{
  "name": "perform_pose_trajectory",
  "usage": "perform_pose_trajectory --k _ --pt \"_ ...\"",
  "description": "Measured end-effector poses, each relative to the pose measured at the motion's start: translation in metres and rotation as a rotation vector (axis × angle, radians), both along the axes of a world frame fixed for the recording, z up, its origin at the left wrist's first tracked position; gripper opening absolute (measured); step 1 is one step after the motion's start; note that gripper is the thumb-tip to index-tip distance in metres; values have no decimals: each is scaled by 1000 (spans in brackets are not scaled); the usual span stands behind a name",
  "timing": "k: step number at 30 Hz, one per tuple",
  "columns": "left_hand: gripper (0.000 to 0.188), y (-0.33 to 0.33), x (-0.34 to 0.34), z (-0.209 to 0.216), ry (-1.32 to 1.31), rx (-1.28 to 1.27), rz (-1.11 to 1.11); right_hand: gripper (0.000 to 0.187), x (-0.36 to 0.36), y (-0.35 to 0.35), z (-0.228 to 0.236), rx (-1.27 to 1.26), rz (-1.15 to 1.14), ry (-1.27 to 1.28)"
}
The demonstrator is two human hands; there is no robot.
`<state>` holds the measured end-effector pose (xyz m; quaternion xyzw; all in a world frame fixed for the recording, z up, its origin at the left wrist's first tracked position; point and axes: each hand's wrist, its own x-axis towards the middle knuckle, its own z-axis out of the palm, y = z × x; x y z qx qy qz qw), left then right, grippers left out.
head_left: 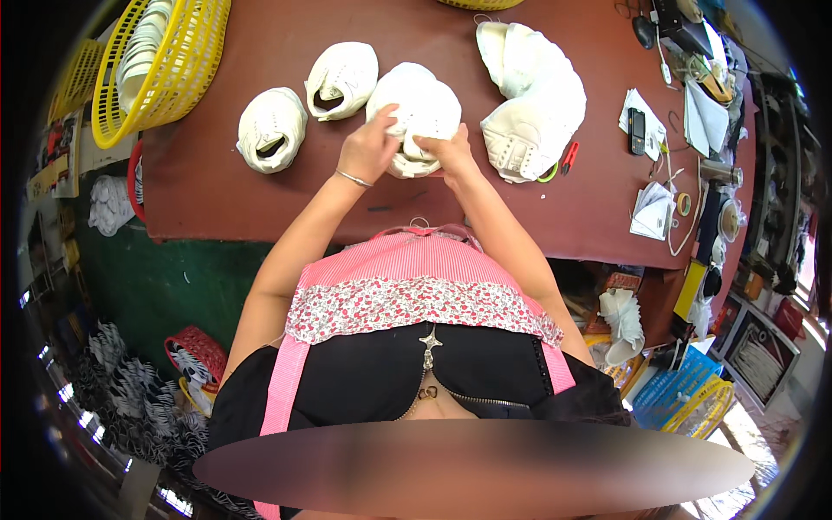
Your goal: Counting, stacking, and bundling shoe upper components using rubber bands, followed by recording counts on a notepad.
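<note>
Two white shoe uppers lie close together at the middle of the table's near part. My left hand [371,146] is closed at the left side of the nearer shoe upper [439,111], its fingertips on the white material. On the other side my right hand [449,154] grips the same piece, thumb on top and the other fingers partly hidden beneath. Behind it, partly covered, is the other shoe upper [400,82]. Further left sit two separate white laced uppers, a nearer upper [276,117] and a farther upper [345,65], their openings toward me.
A curved row of nested white uppers [533,108] lies at right, beside small red-handled snips [569,158]. A yellow basket [186,65] with stacked white pieces stands at far left. Papers, a black handheld device [637,130] and a tape roll [684,204] lie along the table's right side.
</note>
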<state>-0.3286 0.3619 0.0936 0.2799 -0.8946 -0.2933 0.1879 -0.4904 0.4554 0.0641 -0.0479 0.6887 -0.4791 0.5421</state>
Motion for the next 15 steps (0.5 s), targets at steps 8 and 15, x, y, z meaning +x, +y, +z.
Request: perform_pose_trajectory --k 8,15 --pt "26 22 15 40 164 -219 -89 73 -11 18 6 -212 -35 -491" --pt "27 13 26 40 75 -33 -125 57 -17 28 0 39 -85 -438"
